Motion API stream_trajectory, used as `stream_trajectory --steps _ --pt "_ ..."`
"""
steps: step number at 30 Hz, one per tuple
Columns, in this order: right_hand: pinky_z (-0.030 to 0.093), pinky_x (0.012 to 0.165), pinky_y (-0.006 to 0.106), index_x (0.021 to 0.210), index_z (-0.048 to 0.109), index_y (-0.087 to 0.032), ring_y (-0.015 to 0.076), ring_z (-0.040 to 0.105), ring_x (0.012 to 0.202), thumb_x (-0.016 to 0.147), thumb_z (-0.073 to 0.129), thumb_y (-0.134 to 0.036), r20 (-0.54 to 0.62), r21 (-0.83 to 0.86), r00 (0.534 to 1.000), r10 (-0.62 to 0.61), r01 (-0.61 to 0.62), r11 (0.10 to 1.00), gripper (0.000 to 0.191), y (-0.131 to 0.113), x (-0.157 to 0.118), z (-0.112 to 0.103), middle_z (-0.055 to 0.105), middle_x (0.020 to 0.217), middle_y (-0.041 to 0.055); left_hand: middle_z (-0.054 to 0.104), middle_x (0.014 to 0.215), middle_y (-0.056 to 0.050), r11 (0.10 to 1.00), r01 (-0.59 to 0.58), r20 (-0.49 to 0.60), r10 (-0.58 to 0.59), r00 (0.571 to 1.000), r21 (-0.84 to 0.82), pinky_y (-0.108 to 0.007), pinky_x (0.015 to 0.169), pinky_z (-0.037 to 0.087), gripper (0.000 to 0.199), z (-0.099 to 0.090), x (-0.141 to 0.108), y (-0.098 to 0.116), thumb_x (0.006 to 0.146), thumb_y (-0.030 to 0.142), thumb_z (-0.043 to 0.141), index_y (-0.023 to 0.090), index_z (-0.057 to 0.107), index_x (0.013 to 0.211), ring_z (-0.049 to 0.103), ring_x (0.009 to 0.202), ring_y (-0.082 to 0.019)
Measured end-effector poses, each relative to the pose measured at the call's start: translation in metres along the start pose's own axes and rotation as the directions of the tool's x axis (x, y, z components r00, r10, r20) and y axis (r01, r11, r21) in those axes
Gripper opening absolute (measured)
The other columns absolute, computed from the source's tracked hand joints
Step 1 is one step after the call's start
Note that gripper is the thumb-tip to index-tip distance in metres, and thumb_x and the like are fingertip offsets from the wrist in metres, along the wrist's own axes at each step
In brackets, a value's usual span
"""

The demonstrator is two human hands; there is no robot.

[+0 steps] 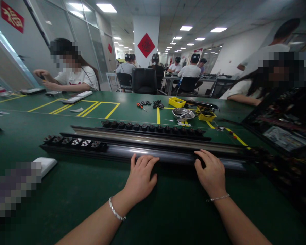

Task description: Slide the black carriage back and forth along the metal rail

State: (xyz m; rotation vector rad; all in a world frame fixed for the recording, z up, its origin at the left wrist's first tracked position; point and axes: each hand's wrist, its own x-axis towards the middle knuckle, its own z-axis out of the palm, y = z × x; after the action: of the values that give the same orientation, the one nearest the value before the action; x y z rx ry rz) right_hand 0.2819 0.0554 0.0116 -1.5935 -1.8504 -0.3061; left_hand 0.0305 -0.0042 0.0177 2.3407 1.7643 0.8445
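Your two hands meet one long front channel (165, 156), black and glossy, on a green surface (173, 211); it lies just beyond both palms, crosswise, roughly in line with the surface's far edge. Your left hand (142, 177), released with its fingers spread, rests its fingertips near the channel's middle, thumb apart from it. Your right hand (211, 172), closer to the surface's right edge, bends its fingers over the channel's near side; whether it grasps or merely touches, one cannot tell. One bracelet (114, 210) circles your left wrist, another your right.

Six black sockets (76, 142) sit in the channel's end toward the surface's left edge, well apart from your left hand. Just behind lies one rear channel (153, 137), metallic inside, and beyond it one row of about thirteen sockets (144, 127).

Toward the far edge, right of center, two yellow bins (176, 102) stand beside one metal bowl (183, 114), with one screwdriver (142, 107) and several small dark parts (158, 104) to their left. One white strip (46, 165), partly obscured, lies toward the surface's left edge. Two people (78, 75) are at the far edge, one toward each far corner.
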Motion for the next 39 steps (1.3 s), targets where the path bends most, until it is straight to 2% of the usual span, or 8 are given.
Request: stream_trajectory --steps 7,16,21,31,39 --pt "0.039 0.090 0.046 0.123 0.052 -0.020 0.0274 0.054 0.104 0.081 0.047 -0.039 -0.013 -0.029 0.997 0.078 -0.079 0.996 0.046 0.000 0.002 0.000 0.061 0.112 0.0103 0.056 0.120 -0.003 1.000 -0.002 0.006 0.002 1.000 0.002 -0.054 0.109 0.010 0.050 0.000 0.000 0.000 0.076 0.016 0.052 0.029 0.047 0.124 0.045 0.117 -0.023" --pt "0.038 0.091 0.047 0.116 0.054 -0.017 0.0289 0.054 0.103 0.077 0.050 -0.030 -0.081 -0.019 0.987 0.141 -0.143 0.990 0.042 0.006 0.002 0.002 0.062 0.107 0.0128 0.057 0.119 -0.004 1.000 -0.009 0.000 0.009 1.000 0.029 -0.055 0.109 0.013 0.051 0.000 0.000 0.000 0.075 0.015 0.053 0.029 0.047 0.124 0.046 0.115 -0.023" --pt "0.039 0.089 0.045 0.116 0.053 -0.019 0.0288 0.055 0.102 0.076 0.049 -0.031 -0.101 -0.031 0.987 0.126 -0.130 0.991 0.042 0.006 0.002 0.002 0.062 0.107 0.0118 0.057 0.120 -0.004 1.000 -0.007 0.001 0.007 1.000 0.014 -0.055 0.109 0.012 0.051 0.000 0.000 -0.001 0.075 0.016 0.053 0.029 0.047 0.124 0.046 0.116 -0.023" --pt "0.039 0.088 0.044 0.114 0.053 -0.017 0.0291 0.057 0.098 0.075 0.049 -0.031 -0.105 -0.047 0.975 0.194 -0.200 0.979 0.042 0.018 0.003 -0.001 0.063 0.104 0.0124 0.056 0.121 -0.003 1.000 -0.003 0.012 0.003 1.000 0.009 -0.054 0.110 0.009 0.050 0.000 0.000 -0.002 0.076 0.015 0.052 0.029 0.046 0.124 0.044 0.117 -0.022" --pt "0.038 0.091 0.045 0.116 0.054 -0.016 0.0289 0.056 0.101 0.075 0.049 -0.029 -0.078 -0.026 0.963 0.257 -0.260 0.965 0.043 0.019 0.005 -0.004 0.063 0.106 0.0126 0.056 0.121 -0.003 1.000 -0.005 0.015 0.004 1.000 0.022 -0.054 0.109 0.010 0.049 -0.001 0.000 -0.001 0.077 0.017 0.051 0.029 0.046 0.124 0.045 0.117 -0.023"
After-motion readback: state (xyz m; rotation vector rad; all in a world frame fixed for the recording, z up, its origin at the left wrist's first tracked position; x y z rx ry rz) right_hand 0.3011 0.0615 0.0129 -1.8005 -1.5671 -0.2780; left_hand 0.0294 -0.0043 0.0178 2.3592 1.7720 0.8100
